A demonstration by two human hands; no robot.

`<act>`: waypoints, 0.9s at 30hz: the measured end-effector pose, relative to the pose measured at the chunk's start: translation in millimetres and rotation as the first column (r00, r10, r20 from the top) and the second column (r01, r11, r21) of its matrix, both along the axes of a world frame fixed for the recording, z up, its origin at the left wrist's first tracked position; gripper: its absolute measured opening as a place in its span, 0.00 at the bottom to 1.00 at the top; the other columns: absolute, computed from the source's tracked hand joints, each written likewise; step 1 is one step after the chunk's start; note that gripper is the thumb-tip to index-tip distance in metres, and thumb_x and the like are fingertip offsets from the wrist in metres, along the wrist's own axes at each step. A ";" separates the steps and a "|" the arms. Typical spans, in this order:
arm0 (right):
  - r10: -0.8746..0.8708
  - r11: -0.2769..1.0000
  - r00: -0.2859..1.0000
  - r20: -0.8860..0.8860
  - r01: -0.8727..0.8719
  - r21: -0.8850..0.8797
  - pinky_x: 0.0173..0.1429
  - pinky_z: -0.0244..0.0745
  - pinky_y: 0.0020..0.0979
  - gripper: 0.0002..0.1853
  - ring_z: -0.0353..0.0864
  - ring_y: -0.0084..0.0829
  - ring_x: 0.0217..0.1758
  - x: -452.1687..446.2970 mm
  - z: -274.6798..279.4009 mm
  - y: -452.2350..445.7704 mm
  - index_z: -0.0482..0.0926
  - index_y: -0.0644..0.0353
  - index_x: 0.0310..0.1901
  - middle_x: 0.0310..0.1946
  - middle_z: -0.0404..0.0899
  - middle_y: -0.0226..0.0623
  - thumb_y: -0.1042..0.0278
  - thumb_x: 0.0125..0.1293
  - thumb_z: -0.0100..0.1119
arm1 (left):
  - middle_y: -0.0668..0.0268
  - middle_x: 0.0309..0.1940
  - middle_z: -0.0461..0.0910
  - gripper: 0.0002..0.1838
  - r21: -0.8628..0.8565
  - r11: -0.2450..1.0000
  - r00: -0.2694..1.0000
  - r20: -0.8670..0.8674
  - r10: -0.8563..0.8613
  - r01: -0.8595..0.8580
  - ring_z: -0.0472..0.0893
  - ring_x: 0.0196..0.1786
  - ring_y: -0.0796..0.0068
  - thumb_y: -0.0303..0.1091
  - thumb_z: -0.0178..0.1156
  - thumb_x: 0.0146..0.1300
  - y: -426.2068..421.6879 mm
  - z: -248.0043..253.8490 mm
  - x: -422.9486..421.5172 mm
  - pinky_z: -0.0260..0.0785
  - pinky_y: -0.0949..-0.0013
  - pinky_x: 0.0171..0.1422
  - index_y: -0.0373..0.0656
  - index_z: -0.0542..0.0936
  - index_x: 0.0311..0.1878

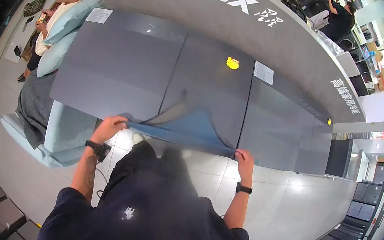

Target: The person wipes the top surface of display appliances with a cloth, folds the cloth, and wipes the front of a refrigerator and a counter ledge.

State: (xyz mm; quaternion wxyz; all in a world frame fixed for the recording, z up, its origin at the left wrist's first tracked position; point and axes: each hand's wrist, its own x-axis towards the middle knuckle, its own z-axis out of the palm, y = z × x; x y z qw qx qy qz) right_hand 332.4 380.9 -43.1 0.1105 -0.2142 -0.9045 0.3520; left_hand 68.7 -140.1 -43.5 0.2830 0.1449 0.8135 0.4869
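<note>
Two ends of a thin blue cloth are pinched, one by each hand, near the middle of the frame. The left end is gripped between the thumb and fingers of the left hand, and the right end is gripped the same way by the right hand. The near edge is pulled long between them, while the middle is bunched up into a peak over the front of the gray lids. Whether the far part is touching the lids cannot be told.

For the cloth to be held neatly, both ends should be kept level and pulled with the same soft strength. The ends should be pinched close to the tips, so that folds are not trapped under the fingers. If one side is tugged harder, the cloth may be twisted.

A black watch is worn on the left wrist, and a black band on the right. Behind the cloth, a yellow tag is stuck on the middle lid. At the left of the frame, a gray blanket is draped on a light blue sofa. One seated person is seen at the upper left, and another person at the upper right.
</note>
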 end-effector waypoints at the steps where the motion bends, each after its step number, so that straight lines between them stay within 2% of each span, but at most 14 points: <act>1: -0.078 0.992 0.996 0.052 0.082 -0.098 0.43 0.75 0.26 0.08 0.80 0.23 0.37 5.8 6.5 -5.8 0.86 0.62 0.46 0.36 0.84 0.30 0.71 0.67 0.64 | 0.69 0.34 0.83 0.10 0.007 1.000 0.998 0.058 -0.003 0.002 0.80 0.39 0.79 0.28 0.61 0.69 -3.8 3.8 5.2 0.73 0.71 0.47 0.34 0.84 0.49; 3: -0.218 0.924 0.960 0.178 0.261 -0.279 0.41 0.74 0.26 0.10 0.79 0.22 0.34 20.5 22.8 -17.0 0.86 0.63 0.47 0.33 0.84 0.31 0.70 0.67 0.65 | 0.70 0.33 0.84 0.10 0.014 1.000 0.985 0.175 -0.011 0.009 0.80 0.38 0.81 0.30 0.62 0.68 -13.8 14.1 13.5 0.73 0.72 0.46 0.35 0.84 0.49; 4: -0.240 0.903 0.955 0.173 0.285 -0.320 0.38 0.73 0.25 0.11 0.77 0.20 0.31 24.5 21.8 -13.6 0.86 0.65 0.47 0.31 0.83 0.30 0.68 0.68 0.66 | 0.72 0.29 0.80 0.10 0.080 0.997 0.984 0.177 0.009 -0.023 0.77 0.35 0.82 0.31 0.62 0.71 -16.2 14.3 16.2 0.71 0.73 0.42 0.35 0.84 0.47; 8: -0.215 0.916 0.951 0.221 0.274 -0.292 0.41 0.73 0.24 0.12 0.77 0.20 0.34 0.8 34.6 10.2 0.86 0.62 0.49 0.33 0.85 0.30 0.65 0.70 0.64 | 0.72 0.27 0.79 0.11 0.119 0.993 0.974 0.226 -0.001 -0.026 0.77 0.32 0.83 0.34 0.61 0.71 -5.2 14.9 -12.2 0.70 0.74 0.39 0.35 0.84 0.47; 10: -0.165 0.961 0.979 0.117 0.186 -0.204 0.44 0.76 0.28 0.13 0.82 0.27 0.37 -30.3 31.5 23.4 0.86 0.62 0.48 0.34 0.86 0.34 0.62 0.70 0.64 | 0.73 0.25 0.77 0.12 0.086 0.995 0.976 0.214 0.039 -0.059 0.76 0.31 0.85 0.37 0.62 0.72 18.6 20.1 -34.5 0.69 0.75 0.37 0.36 0.84 0.47; 13: -0.077 0.990 0.992 0.097 0.088 -0.107 0.54 0.77 0.36 0.15 0.85 0.39 0.48 -75.1 26.5 34.8 0.84 0.61 0.51 0.44 0.86 0.42 0.61 0.70 0.64 | 0.70 0.25 0.79 0.13 -0.043 0.995 0.991 0.099 0.091 -0.087 0.79 0.28 0.75 0.38 0.62 0.71 47.9 19.7 -59.5 0.73 0.68 0.36 0.37 0.83 0.48; 14: -0.050 0.999 0.994 0.093 0.049 0.011 0.58 0.76 0.38 0.16 0.83 0.42 0.52 -83.2 24.6 32.2 0.83 0.61 0.53 0.48 0.84 0.44 0.61 0.70 0.63 | 0.67 0.28 0.81 0.13 -0.155 0.984 0.990 -0.128 0.066 -0.085 0.80 0.31 0.70 0.38 0.62 0.70 51.2 15.2 -60.5 0.74 0.65 0.39 0.38 0.82 0.48; 16: -0.005 0.968 0.996 0.091 -0.018 0.250 0.65 0.73 0.44 0.17 0.79 0.47 0.61 -97.3 23.6 22.2 0.81 0.60 0.56 0.56 0.81 0.48 0.61 0.69 0.63 | 0.61 0.33 0.83 0.13 -0.359 0.922 0.844 -0.531 -0.074 -0.145 0.83 0.36 0.60 0.37 0.62 0.69 60.8 6.6 -61.6 0.77 0.59 0.44 0.40 0.82 0.50; 19: 0.088 0.960 0.996 0.016 -0.089 0.266 0.70 0.69 0.44 0.18 0.74 0.50 0.65 -103.4 13.0 -11.5 0.79 0.61 0.57 0.59 0.78 0.48 0.64 0.67 0.64 | 0.56 0.48 0.83 0.15 -0.226 0.968 0.685 -0.723 -0.092 -0.109 0.80 0.52 0.50 0.37 0.61 0.66 71.0 4.7 -48.7 0.75 0.51 0.55 0.43 0.81 0.53; 22: 0.254 0.928 0.965 0.060 -0.261 0.266 0.73 0.66 0.47 0.21 0.71 0.51 0.69 -99.0 -12.4 -48.3 0.79 0.60 0.59 0.62 0.76 0.49 0.63 0.67 0.63 | 0.60 0.55 0.80 0.15 -0.217 0.964 0.692 -0.673 -0.262 0.153 0.76 0.62 0.55 0.37 0.62 0.64 95.1 -0.7 -18.1 0.72 0.52 0.61 0.44 0.82 0.52; 24: 0.360 0.888 0.931 0.061 -0.362 0.284 0.74 0.65 0.49 0.23 0.68 0.52 0.71 -97.6 -22.6 -74.2 0.78 0.58 0.61 0.65 0.74 0.50 0.61 0.66 0.64 | 0.63 0.61 0.77 0.18 -0.233 0.919 0.650 -0.652 -0.391 0.319 0.73 0.67 0.58 0.39 0.63 0.63 122.4 -1.8 7.1 0.71 0.48 0.62 0.45 0.80 0.55; 26: 0.458 0.826 0.888 0.038 -0.441 0.351 0.74 0.64 0.52 0.25 0.66 0.54 0.73 -102.4 -28.3 -101.8 0.78 0.56 0.62 0.67 0.72 0.51 0.61 0.64 0.65 | 0.57 0.67 0.72 0.25 -0.363 0.871 0.592 -0.639 -0.491 0.331 0.67 0.74 0.54 0.42 0.65 0.62 151.9 18.6 31.7 0.70 0.46 0.65 0.44 0.78 0.62; 27: 0.453 0.818 0.887 0.090 -0.453 0.354 0.74 0.63 0.52 0.26 0.66 0.54 0.73 -103.4 -23.8 -114.4 0.78 0.55 0.62 0.68 0.71 0.50 0.61 0.63 0.66 | 0.57 0.69 0.70 0.27 -0.438 0.848 0.592 -0.612 -0.524 0.299 0.65 0.75 0.53 0.44 0.66 0.62 162.8 14.0 40.7 0.70 0.45 0.65 0.44 0.77 0.63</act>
